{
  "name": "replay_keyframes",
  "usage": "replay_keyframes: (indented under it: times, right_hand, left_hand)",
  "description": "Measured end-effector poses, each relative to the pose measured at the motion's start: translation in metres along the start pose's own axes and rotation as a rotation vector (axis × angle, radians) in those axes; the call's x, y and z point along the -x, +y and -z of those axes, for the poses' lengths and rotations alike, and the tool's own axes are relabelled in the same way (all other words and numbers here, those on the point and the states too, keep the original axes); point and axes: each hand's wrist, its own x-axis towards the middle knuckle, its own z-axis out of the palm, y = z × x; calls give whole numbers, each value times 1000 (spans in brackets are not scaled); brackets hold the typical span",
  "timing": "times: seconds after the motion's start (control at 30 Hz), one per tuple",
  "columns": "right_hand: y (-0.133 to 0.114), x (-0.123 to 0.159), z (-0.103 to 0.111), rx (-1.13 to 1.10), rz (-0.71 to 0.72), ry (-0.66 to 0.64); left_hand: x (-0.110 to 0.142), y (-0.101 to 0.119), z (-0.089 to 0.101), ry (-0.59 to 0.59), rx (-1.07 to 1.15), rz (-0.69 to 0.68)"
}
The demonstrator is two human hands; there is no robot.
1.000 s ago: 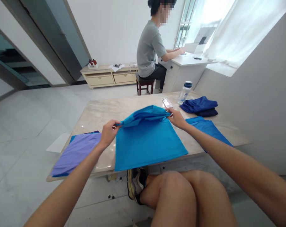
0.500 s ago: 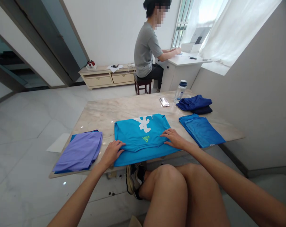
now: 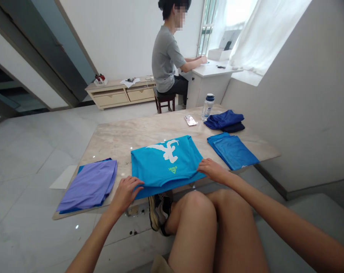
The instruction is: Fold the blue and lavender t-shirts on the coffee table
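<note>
A bright blue shirt (image 3: 149,163) with a white figure print and green lettering lies folded on the marble-patterned table (image 3: 117,132), its near edge reaching over the table's front. My left hand (image 3: 128,191) is closed on the shirt's near left corner, thumb and fingers pinching the cloth. My right hand (image 3: 213,170) pinches the near right side in the same way. Between the hands, the top layer's neckline dips in a curve, and a strip of the lower layer shows beneath it.
Folded lilac clothing (image 3: 89,182) lies at the left, over darker blue cloth. To the right are folded blue garments (image 3: 234,149), dark blue clothing (image 3: 224,119), a water bottle (image 3: 207,108) and a phone (image 3: 190,120). A person (image 3: 168,57) sits at a white desk (image 3: 214,70) beyond.
My hands have slid outward to the shirt's near corners. The strip of lower layer at the front has become narrower. The whole view has shifted slightly.
</note>
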Motion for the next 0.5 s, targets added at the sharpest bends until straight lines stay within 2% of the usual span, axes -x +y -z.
replay_keyframes:
  times: [0.1,0.17,0.23,0.37,0.5]
  right_hand:
    - [-17,41,2,-39,-89,33]
    - [-28,73,0,-44,-201,128]
    - [-39,103,-5,-55,-354,237]
    - [-62,142,-29,-198,-642,491]
    - [-85,154,-50,-266,-745,686]
  left_hand:
    - [16,25,8,107,106,111]
    - [18,46,8,155,179,170]
    - [12,70,3,135,223,198]
    - [-31,125,-25,-11,257,241]
    - [-102,181,-67,-190,192,341]
